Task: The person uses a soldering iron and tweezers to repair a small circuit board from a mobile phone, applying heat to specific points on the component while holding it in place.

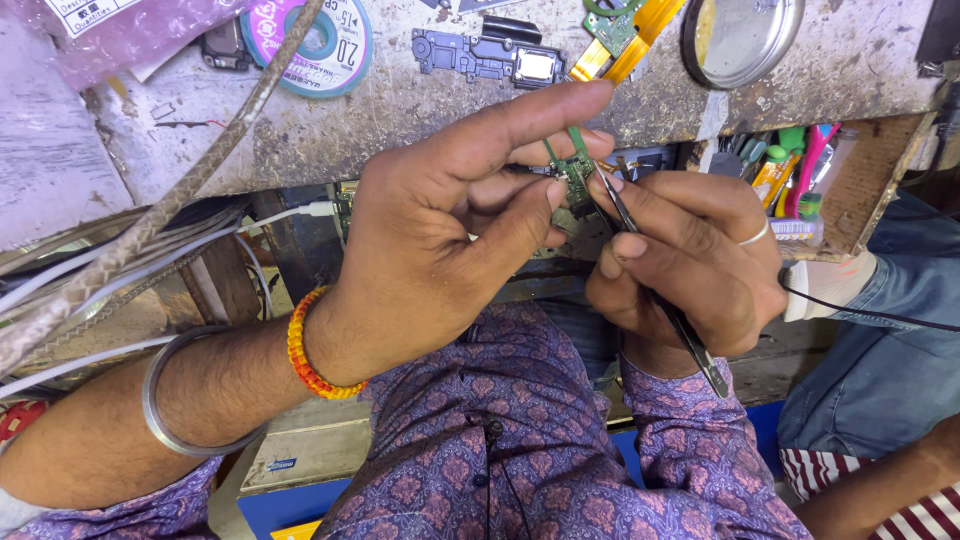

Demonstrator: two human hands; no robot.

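Nearest the camera, the left hand (pixel 440 220) is pinching a small green circuit board (pixel 577 172) between thumb and curled fingers, with the forefinger stretched out straight above it. The board is being held in the air just in front of the bench edge, between the two hands. The right hand (pixel 690 260) is closed around a pair of tweezers (pixel 655 290), held like a pen, and the tips are touching the board.

The grip on the board is looking slight; if the tweezers are pressing too hard, the board may be twisting out of the fingers and dropping into the clutter below. A slip of the tips could also be scraping small parts off it, or bending its thin green tail.

Further off, on the worn bench (pixel 400 120), a grey metal part (pixel 490 52), a yellow ribbon cable (pixel 630 40), a round tin lid (pixel 745 35) and a reel of tape (pixel 325 45) are lying. A braided cable (pixel 180 200) is crossing the left side.
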